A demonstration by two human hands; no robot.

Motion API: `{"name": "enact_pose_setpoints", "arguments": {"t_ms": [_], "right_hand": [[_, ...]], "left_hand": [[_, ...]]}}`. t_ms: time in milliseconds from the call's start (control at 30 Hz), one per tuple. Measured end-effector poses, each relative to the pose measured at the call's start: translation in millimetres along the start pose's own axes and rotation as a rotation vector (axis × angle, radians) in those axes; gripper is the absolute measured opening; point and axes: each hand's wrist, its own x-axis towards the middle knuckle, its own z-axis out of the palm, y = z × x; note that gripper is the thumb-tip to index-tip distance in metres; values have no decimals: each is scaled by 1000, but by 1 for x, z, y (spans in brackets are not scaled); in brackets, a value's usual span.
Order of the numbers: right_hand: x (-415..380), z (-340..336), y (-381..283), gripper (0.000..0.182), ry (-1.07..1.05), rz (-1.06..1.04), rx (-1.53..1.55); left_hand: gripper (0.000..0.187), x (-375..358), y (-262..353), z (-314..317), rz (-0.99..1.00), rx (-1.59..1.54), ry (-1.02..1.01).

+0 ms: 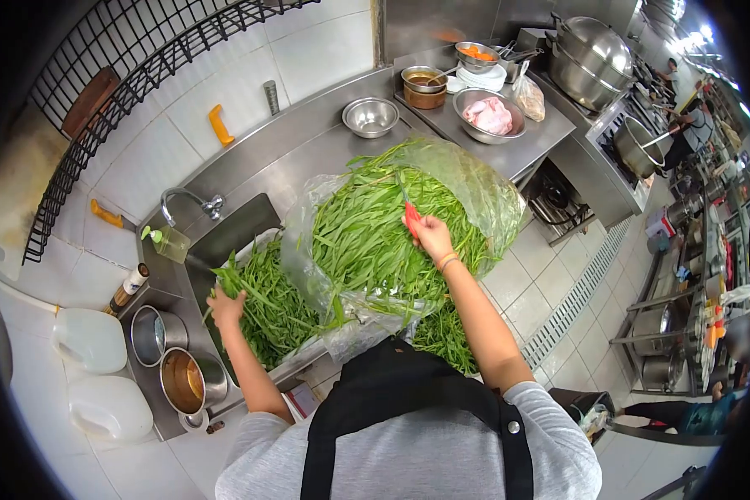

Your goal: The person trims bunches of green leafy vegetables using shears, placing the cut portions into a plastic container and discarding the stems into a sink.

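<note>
My right hand point(430, 237) is closed around the red handle of a small knife point(410, 213), its narrow blade pointing away over the greens. Beneath it, a big heap of long leafy green vegetables point(367, 225) lies in an opened clear plastic bag point(304, 237) on the counter. My left hand point(226, 307) is over the sink point(211, 258), its fingers curled on some of the leafy greens point(279, 304) piled there. Part of those fingers is hidden by leaves. More cut greens point(443, 337) show below the bag, near my apron.
A faucet point(192, 204) and soap bottle point(168, 243) stand behind the sink. Metal pots point(193, 381) and plastic jugs point(108, 408) are at left. An empty steel bowl point(371, 117), a bowl of raw meat point(488, 117) and a large steamer pot point(592, 62) are farther back. Other people work at right.
</note>
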Motion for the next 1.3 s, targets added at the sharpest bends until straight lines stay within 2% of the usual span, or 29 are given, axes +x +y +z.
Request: {"name": "enact_pose_setpoints", "arguments": {"t_ms": [33,67,133,200,233,300,333,400,467,533,567,667,733,800,833,900,1167,1300], "right_hand": [[-14,-5,0,43,-104,94,-5],[-25,-11,3,46,-206,184,-12],[-47,-20,28,45,-168,410,153],[-67,-33,46,45,-172,424,160],[-74,-38,51,46,-177,435,172],[-80,-40,56,46,-172,472,175],[-82,-41,56,46,-171,506,186],[-84,-44,51,46,-176,504,169],[-87,-45,39,47,-191,501,128],[-91,-44,28,47,-202,481,129],[-91,-41,26,47,-207,446,135],[-89,-38,16,48,-218,405,168],[-86,-36,14,48,-286,414,149],[-83,-33,17,50,-304,428,175],[-80,-32,18,51,-325,445,216],[-77,-28,18,54,-337,467,256],[-89,-18,19,55,-410,470,385],[-90,-17,23,55,-352,471,391]], "left_hand": [[57,-8,14,-21,-117,59,-210],[57,-17,28,-23,-116,57,-209],[43,-37,52,-21,228,-157,78],[31,-46,91,3,673,-585,179],[17,-61,124,4,733,-747,134],[12,-95,183,-6,858,-905,-104],[11,-109,208,6,917,-918,-47],[11,-128,252,11,1007,-906,-72],[13,-132,281,30,1037,-864,-128],[14,-139,299,38,1056,-616,-15],[14,-139,304,41,1033,-549,-35],[13,-146,304,26,1056,-531,42],[14,-150,301,19,1067,-554,45],[13,-152,298,13,1066,-694,-86],[13,-152,297,13,1064,-692,-83],[15,-153,294,11,978,-834,-227],[16,-143,284,8,934,-911,-240],[14,-148,281,3,947,-934,-218]]}}
